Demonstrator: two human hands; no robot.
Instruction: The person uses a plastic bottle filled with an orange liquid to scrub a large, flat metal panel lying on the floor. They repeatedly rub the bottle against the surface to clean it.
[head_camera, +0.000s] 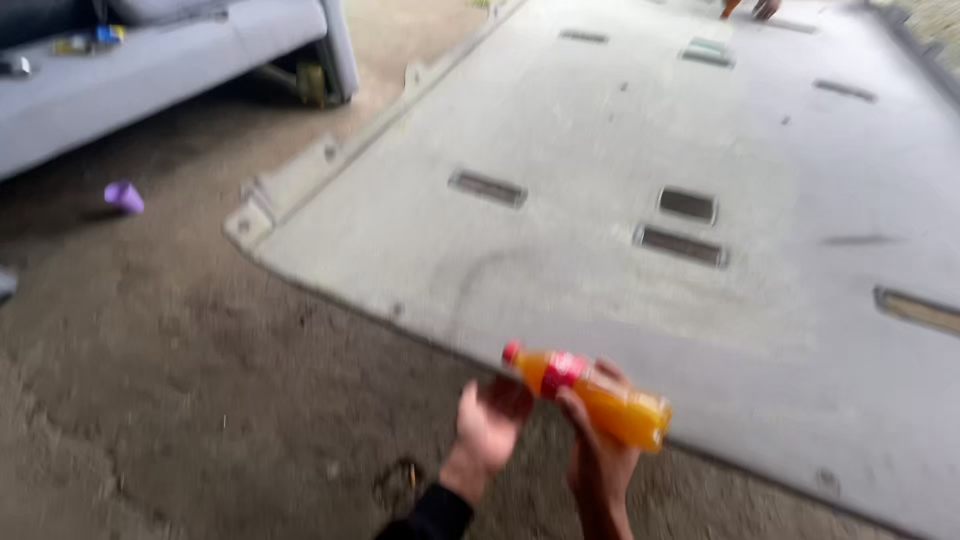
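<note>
The orange bottle (590, 397) lies tilted in the right hand (600, 455), fingers wrapped round it, over the grey panel's (600, 180) near edge. The left hand (490, 425) is spread, palm up, just beside. Bare dirt floor (150, 380) stretches left.

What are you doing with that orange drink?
The right hand holds an orange bottle with a red cap, tilted on its side. The left hand is open beside it, near the cap end. Below lies a big grey panel on dirt ground. A purple cup sits farther off.
</note>
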